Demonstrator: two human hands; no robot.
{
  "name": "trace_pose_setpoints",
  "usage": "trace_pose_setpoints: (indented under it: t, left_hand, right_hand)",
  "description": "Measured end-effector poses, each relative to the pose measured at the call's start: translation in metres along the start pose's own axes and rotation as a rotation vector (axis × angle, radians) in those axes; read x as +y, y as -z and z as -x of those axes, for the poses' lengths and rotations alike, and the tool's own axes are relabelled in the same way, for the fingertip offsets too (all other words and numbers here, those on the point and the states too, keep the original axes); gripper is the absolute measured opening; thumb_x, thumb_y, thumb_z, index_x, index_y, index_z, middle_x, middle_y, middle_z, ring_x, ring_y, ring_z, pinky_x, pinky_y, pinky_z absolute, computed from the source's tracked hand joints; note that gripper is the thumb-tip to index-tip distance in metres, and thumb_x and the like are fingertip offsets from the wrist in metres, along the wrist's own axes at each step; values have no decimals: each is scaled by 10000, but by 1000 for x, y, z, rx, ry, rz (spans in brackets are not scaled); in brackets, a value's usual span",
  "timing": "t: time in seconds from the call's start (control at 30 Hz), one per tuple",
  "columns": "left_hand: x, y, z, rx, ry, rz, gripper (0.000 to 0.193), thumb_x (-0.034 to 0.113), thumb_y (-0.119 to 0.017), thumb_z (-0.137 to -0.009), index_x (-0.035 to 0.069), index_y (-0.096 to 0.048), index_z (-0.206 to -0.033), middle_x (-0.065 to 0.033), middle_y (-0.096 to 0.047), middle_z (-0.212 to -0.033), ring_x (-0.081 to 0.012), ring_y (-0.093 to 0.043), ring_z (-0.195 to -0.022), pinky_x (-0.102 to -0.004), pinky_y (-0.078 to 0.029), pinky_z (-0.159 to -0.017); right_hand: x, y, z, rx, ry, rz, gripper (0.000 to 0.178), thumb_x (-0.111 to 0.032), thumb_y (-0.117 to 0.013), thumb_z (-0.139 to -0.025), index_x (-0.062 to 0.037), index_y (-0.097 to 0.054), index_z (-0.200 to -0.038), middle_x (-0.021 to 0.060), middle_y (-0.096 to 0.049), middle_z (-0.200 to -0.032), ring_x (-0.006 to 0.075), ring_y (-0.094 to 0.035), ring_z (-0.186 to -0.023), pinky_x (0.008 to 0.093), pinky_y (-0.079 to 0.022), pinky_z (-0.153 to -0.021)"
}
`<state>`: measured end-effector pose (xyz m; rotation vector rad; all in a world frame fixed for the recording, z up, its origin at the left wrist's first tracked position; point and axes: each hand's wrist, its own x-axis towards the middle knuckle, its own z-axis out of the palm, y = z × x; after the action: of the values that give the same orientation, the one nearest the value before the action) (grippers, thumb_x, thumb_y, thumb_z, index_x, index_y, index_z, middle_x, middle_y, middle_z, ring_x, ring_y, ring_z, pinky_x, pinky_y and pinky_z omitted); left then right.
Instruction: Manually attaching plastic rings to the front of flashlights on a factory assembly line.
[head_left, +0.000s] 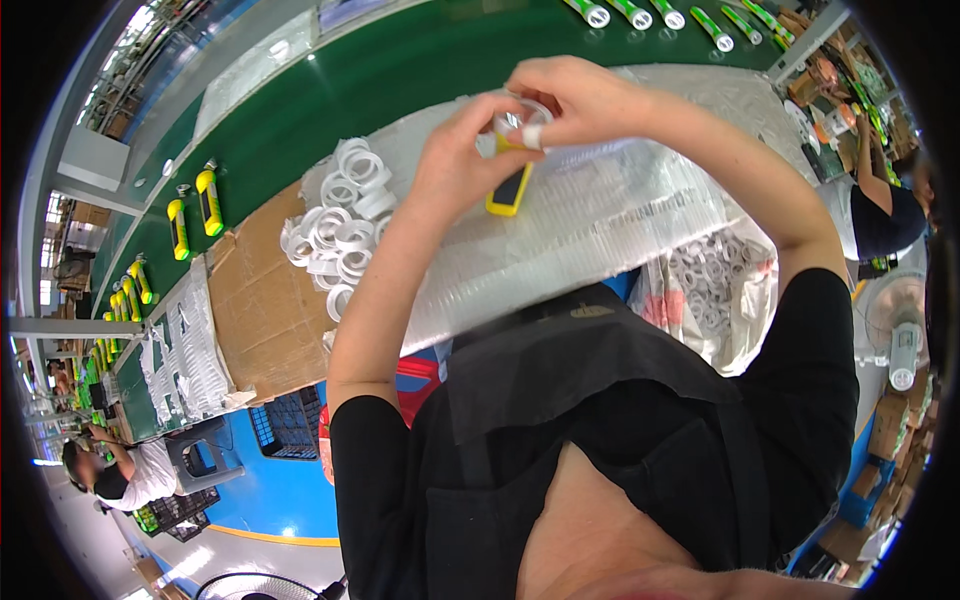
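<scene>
Over the bench, both of my hands meet at the head of a yellow flashlight (508,195) with a dark panel on its side. My left hand (462,155) closes on it from the left, thumb and fingers around its upper end. My right hand (578,105) grips the clear round head piece (520,114) from the other side. A small white piece (533,136) shows at my right fingertips; I cannot tell whether it is a ring or a finger wrap. Left of my left forearm lies a heap of white plastic rings (340,225).
Bubble wrap (570,215) and cardboard (265,300) cover the near bench. Yellow flashlights (208,200) stand on the green conveyor (420,75); green ones (630,14) lie at its far side. An open bag (755,300) of rings hangs at right. Co-workers sit left (145,475) and right (885,215).
</scene>
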<state>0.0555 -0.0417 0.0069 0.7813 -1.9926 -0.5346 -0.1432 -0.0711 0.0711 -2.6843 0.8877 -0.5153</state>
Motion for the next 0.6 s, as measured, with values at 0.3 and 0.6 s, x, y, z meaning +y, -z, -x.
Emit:
trace_pose_setpoints:
  t: [0.3, 0.6]
  left_hand:
    - [64, 47, 33, -961, 615, 1236, 755, 352, -821, -733, 65, -429, -1310, -94, -630, -1001, -182, -642, -851, -343, -526, -726]
    - [-47, 64, -46, -454, 651, 90, 432, 167, -710, -838, 46, -488, -1188, -63, -609, -769, -169, -632, -594, -308, -512, -560]
  right_hand:
    - [-81, 54, 27, 195, 459, -120, 421, -320, -630, -847, -93, -557, -1194, 48, -577, -832, 227, -621, -657, 338, -481, -546]
    - [62, -69, -70, 501, -179, -214, 346, -475, -403, -971, -169, -547, -1044, 108, -679, -881, 361, -654, -795, 452, -503, -683]
